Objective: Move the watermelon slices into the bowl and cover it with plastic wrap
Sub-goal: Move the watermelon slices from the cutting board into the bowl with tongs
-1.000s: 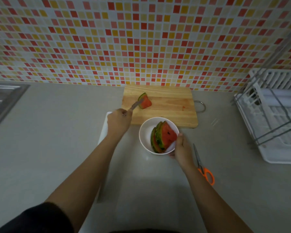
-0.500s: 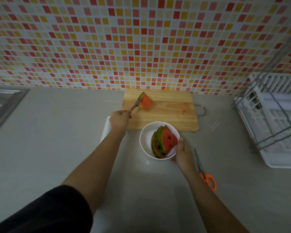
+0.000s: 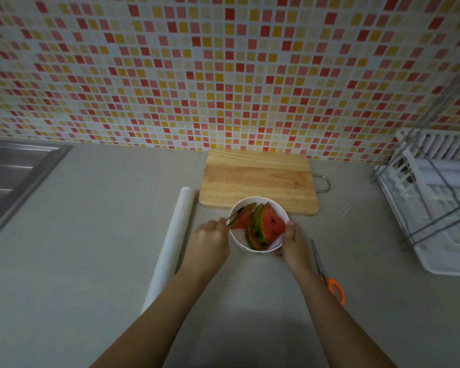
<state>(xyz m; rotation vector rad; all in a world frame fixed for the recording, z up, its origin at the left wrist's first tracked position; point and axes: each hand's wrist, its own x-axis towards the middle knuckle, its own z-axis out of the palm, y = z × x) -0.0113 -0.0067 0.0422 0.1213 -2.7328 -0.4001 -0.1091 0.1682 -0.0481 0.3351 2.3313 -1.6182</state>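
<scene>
A white bowl (image 3: 236,240) stands on the counter just in front of the wooden cutting board (image 3: 258,179). Several watermelon slices (image 3: 266,227) stand on edge inside it. My left hand (image 3: 210,240) grips a fork (image 3: 233,218) whose tines carry a slice (image 3: 243,217) at the bowl's left rim. My right hand (image 3: 292,243) clasps the bowl's right side. The roll of plastic wrap (image 3: 170,245) lies on the counter to the left of my left hand. No fruit lies on the board.
Orange-handled scissors (image 3: 327,272) lie right of my right forearm. A white dish rack (image 3: 436,200) fills the right side. A steel sink (image 3: 8,179) sits at the far left. A tiled wall (image 3: 223,70) rises behind the board.
My left hand carried the speared slice from the cutting board back into the bowl. The view tilted up, so the roll of wrap now shows fully. My right hand stayed on the bowl.
</scene>
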